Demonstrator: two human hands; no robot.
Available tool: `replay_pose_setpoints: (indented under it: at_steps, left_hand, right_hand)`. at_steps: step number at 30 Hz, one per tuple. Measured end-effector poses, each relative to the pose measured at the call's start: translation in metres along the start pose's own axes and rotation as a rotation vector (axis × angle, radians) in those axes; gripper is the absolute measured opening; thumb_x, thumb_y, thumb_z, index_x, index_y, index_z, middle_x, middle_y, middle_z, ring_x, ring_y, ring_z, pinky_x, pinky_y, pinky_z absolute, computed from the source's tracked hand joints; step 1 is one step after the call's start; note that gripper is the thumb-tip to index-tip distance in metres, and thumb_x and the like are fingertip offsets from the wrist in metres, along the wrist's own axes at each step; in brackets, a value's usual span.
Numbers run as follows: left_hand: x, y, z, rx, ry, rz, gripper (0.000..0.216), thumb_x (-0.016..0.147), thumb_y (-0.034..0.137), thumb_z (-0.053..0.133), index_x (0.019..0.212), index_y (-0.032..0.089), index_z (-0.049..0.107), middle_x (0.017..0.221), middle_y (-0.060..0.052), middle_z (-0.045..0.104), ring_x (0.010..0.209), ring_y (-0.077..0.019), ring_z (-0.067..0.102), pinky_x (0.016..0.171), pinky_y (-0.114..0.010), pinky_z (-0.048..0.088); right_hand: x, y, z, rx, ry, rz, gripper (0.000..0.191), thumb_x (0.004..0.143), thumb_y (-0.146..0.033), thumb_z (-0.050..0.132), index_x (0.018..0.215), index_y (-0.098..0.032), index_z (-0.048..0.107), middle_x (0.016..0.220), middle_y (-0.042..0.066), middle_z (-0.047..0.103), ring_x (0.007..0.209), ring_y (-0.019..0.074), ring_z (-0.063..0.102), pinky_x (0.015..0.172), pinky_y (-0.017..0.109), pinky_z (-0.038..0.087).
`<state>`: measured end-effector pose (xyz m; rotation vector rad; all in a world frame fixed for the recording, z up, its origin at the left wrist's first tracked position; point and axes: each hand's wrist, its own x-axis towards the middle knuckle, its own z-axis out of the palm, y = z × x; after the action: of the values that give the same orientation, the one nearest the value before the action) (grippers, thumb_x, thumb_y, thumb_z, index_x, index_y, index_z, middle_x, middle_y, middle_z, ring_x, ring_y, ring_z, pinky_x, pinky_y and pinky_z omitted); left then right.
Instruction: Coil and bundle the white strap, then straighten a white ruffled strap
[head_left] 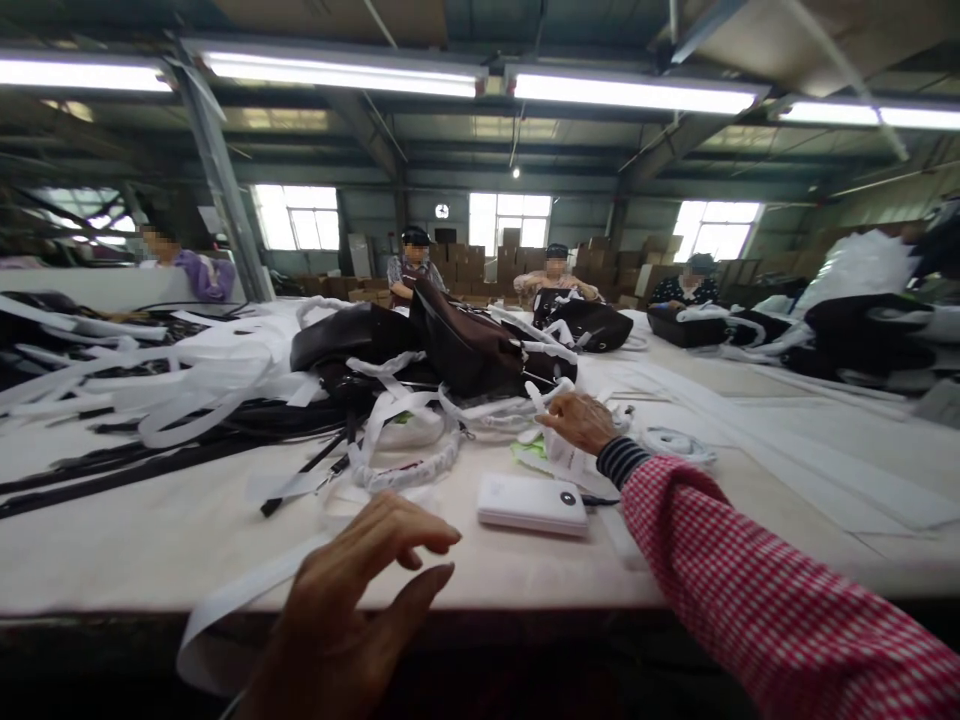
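Observation:
My left hand (364, 590) hovers at the front edge of the table, thumb and fingers apart, with nothing between them. My right hand (579, 420) is stretched over the table, its fingers curled down at a white wrapped strip (534, 396) and a white packet (574, 468). What those fingers grip, if anything, is hidden. Between my hands a white power bank (532, 503) lies flat, a dark cable at its right end. Behind my left hand sits a looped strap wrapped in white (409, 470). A dark brown bag (472, 345) lies beyond it.
White strips (202, 370) and black straps (187, 450) are heaped at left. Flat white strips (780, 450) run along the right, near a coiled white cord (679, 445). Black bags (862, 335) are piled at far right. Several co-workers (555, 280) sit across the table.

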<state>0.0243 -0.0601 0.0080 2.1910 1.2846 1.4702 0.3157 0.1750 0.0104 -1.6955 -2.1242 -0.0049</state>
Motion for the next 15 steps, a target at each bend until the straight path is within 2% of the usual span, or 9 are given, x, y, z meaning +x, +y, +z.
replay_pose_setpoints:
  at_steps: [4,9,11,13,15]
  left_hand:
    - [0.018,-0.021,0.022,-0.115,-0.14,-0.001,0.013,0.093,0.02,0.064,0.097,0.028,0.073,0.102,-0.004,0.073,0.092,-0.0184,0.069,0.07,-0.025,0.056]
    - [0.027,-0.039,0.026,-0.142,-0.161,-0.236,0.01,0.09,0.03,0.066,0.091,0.026,0.075,0.099,-0.002,0.074,0.088,-0.0183,0.068,0.071,-0.026,0.053]
    - [0.033,-0.039,0.028,-0.144,-0.141,-0.323,0.013,0.089,0.035,0.067,0.088,0.025,0.076,0.093,-0.001,0.075,0.081,-0.0172,0.066,0.07,-0.026,0.051]
    - [0.039,-0.037,0.032,-0.156,-0.136,-0.36,0.016,0.087,0.039,0.068,0.087,0.025,0.077,0.091,-0.001,0.075,0.076,-0.0164,0.064,0.068,-0.027,0.049]
    - [0.041,-0.034,0.035,-0.159,-0.147,-0.369,0.017,0.086,0.039,0.068,0.085,0.025,0.077,0.091,-0.001,0.075,0.075,-0.0159,0.062,0.069,-0.027,0.047]
  right_hand:
    - [0.01,-0.003,0.017,0.074,-0.005,0.016,0.013,0.087,-0.023,0.064,0.081,-0.017,0.074,0.091,0.008,0.075,0.09,0.0237,0.067,0.081,0.032,0.047]
    - [0.016,0.004,0.015,0.192,-0.05,-0.025,0.018,0.091,-0.022,0.055,0.086,-0.015,0.071,0.081,0.004,0.073,0.076,0.017,0.066,0.072,0.026,0.048]
    - [0.016,0.004,0.02,0.197,-0.064,-0.021,0.017,0.09,-0.028,0.061,0.08,-0.016,0.069,0.075,0.004,0.07,0.074,0.0182,0.065,0.071,0.027,0.046]
    - [0.013,0.0,0.03,0.196,-0.062,-0.01,0.017,0.081,-0.031,0.073,0.075,-0.017,0.067,0.077,0.004,0.069,0.08,0.0211,0.064,0.074,0.03,0.045]
    - [0.01,-0.006,0.039,0.222,-0.047,-0.001,0.017,0.072,-0.025,0.08,0.072,-0.018,0.064,0.081,0.004,0.069,0.085,0.0226,0.063,0.076,0.031,0.043]
